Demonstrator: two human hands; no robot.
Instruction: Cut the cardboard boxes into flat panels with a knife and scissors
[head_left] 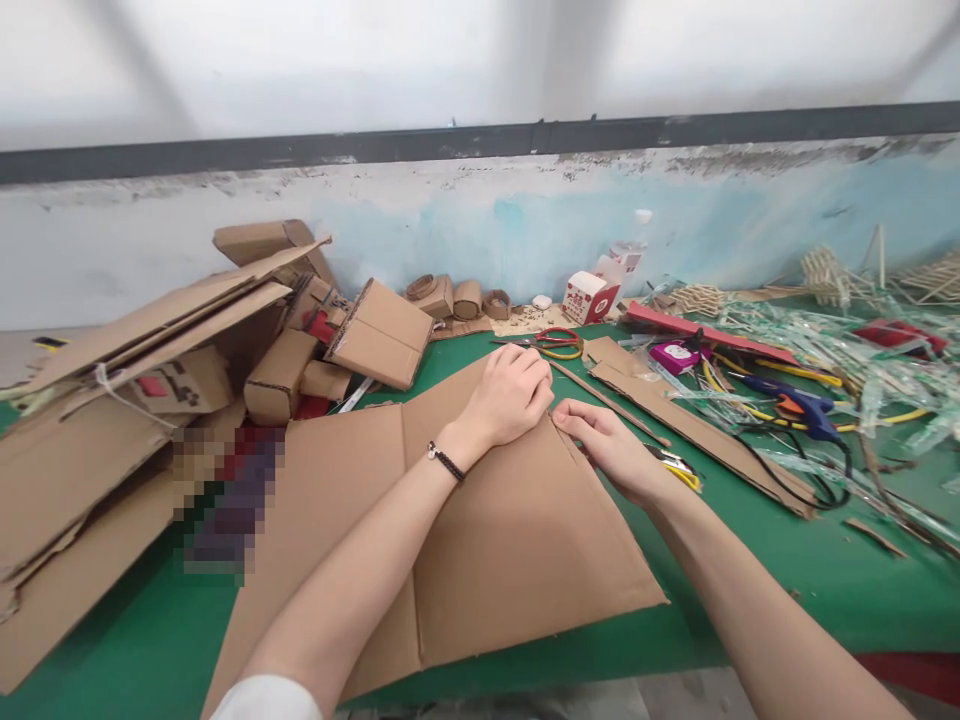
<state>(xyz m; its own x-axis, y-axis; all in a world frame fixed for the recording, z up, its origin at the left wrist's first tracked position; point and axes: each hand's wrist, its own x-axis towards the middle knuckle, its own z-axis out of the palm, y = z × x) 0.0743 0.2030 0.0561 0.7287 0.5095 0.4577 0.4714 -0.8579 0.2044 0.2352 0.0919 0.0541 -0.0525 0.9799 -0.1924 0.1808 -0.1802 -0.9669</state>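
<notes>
Here, cardboard (517, 530) under left hand (514, 392)

Blk braided bracelet (450, 464) w/ sm. silvery charm (432, 452) on L wrist (456, 440), wht sleeve (268, 700) farther up.

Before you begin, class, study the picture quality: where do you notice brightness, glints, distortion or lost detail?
In the head view, the upper panel is bright, with grey bands; clear plastic strips carry pale glints; the right forearm looks stretched; a pixelated patch hides detail left of the cardboard sheet.
</notes>
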